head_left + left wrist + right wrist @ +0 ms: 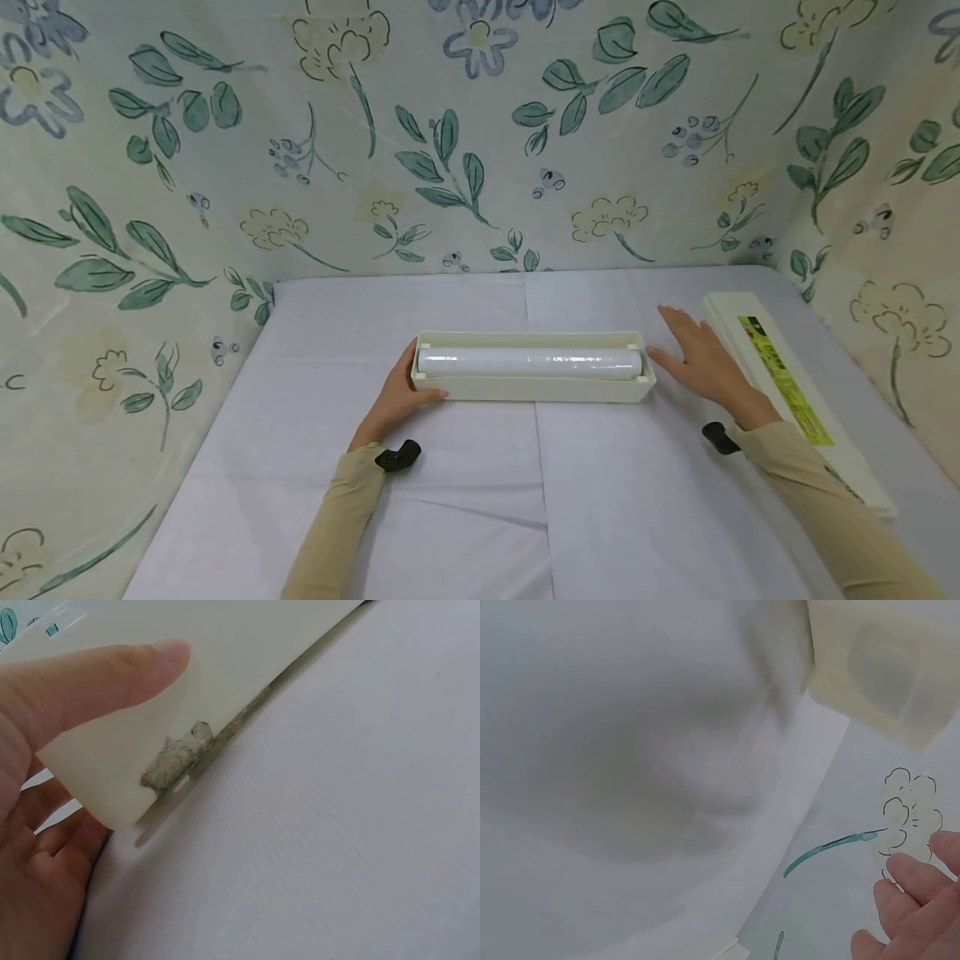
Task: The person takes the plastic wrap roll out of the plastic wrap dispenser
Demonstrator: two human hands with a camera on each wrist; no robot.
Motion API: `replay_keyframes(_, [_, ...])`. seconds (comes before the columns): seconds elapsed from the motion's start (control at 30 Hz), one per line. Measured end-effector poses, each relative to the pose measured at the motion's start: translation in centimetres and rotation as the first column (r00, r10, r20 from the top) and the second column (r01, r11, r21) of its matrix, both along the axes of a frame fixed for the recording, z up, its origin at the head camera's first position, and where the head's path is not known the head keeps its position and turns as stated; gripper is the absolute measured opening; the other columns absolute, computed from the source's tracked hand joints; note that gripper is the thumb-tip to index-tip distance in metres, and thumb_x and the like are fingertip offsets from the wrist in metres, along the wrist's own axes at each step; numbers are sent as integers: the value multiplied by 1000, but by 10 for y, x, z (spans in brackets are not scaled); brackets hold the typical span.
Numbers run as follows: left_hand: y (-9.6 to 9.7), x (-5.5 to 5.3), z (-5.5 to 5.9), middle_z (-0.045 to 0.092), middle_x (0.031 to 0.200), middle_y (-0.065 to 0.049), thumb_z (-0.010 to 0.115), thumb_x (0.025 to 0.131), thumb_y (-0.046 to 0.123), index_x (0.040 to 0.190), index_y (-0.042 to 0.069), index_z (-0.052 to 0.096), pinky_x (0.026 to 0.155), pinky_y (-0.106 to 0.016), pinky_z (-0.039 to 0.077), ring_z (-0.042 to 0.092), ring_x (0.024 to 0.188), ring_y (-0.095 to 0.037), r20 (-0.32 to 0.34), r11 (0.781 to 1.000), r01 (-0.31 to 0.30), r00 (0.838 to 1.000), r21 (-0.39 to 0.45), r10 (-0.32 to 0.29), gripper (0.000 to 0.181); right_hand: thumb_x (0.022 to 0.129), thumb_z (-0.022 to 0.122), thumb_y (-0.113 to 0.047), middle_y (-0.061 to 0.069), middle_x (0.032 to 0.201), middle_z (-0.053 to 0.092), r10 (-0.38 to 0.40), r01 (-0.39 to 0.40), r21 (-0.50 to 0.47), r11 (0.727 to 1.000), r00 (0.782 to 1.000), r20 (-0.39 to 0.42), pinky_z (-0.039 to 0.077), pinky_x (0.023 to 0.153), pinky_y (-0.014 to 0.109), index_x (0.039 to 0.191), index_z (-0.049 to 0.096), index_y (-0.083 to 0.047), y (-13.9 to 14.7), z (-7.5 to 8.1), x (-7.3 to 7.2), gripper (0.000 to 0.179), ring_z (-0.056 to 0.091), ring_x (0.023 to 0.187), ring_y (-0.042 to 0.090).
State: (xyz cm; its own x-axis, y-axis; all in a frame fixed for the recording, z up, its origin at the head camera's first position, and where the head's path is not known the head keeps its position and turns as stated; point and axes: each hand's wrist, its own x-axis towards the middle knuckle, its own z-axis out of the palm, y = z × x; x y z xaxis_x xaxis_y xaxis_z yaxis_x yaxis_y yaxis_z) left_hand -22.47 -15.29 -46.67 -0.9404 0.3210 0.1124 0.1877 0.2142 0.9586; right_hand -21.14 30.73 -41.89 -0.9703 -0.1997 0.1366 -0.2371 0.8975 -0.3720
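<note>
A long cream box (536, 390) stands uncovered on the table, with a shiny roll of plastic wrap (525, 362) lying along its inside. My left hand (396, 398) grips the box's left end, its thumb across the front wall and the other fingers around the back. In the left wrist view that thumb (127, 679) lies flat on the box wall, above a rough grey patch (178, 759) by the bottom edge. Just off the right end, my right hand (701, 360) hovers with spread fingers, holding nothing. The right wrist view shows the box's end (885, 671) apart from the fingers (911, 877).
A long white lid (817, 454) with a yellow-green label (787, 383) lies slanted on the right side of the table, under my right forearm. White cloth (465, 517) covers the table. Flower-printed fabric (480, 167) rises behind and at both sides.
</note>
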Motion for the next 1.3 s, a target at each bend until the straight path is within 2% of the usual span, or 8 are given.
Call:
replay_keyframes(0.27, [1,1,2,40,142,-19,77,71,0,151,12,15,96,-27,39,43,119,-25,17,1000,-7,1000,-14,7,103,95,50,-38,28,151,22,20,-20,-17,1000,999,-34,10,113,59,150,15,-3,-3,0,0,73,18,139,46])
replay_keyframes(0.57, [1,2,2,39,142,-18,77,71,-2,151,12,14,91,-16,40,43,118,-23,27,1000,-5,1000,-1,5,103,95,51,-37,28,151,23,27,-27,-24,999,999,-33,11,114,58,150,16,-5,-5,-1,0,73,18,140,45])
replay_keyframes(0.8, [1,2,2,39,142,-18,77,71,-1,151,11,14,99,-32,38,43,121,-27,19,1000,-6,1000,-4,6,103,95,51,-39,26,152,23,38,-38,-12,999,999,-24,12,113,59,150,15,-6,-10,2,-1,74,18,140,45])
replay_keyframes(0.87, [1,2,1,39,143,-18,77,71,-1,151,12,14,100,-34,38,42,122,-27,21,1000,-6,1000,-2,6,103,94,51,-39,26,152,23,42,-42,-9,999,999,-24,12,113,59,151,16,-7,-11,3,-1,74,18,140,45])
replay_keyframes(1.13, [0,1,0,40,143,-16,78,71,0,151,13,15,96,-19,38,42,122,-24,32,1000,-8,999,11,8,102,95,51,-38,25,152,24,71,-71,-8,997,997,-39,13,114,57,150,17,-8,-17,5,-2,72,19,140,44])
replay_keyframes(1.3, [1,1,1,39,143,-18,77,71,-1,151,11,14,93,-17,38,42,122,-25,20,1000,-8,1000,-1,8,103,94,52,-37,25,152,25,84,-84,-10,996,996,-44,14,113,57,150,18,-8,-21,4,-3,72,20,140,43])
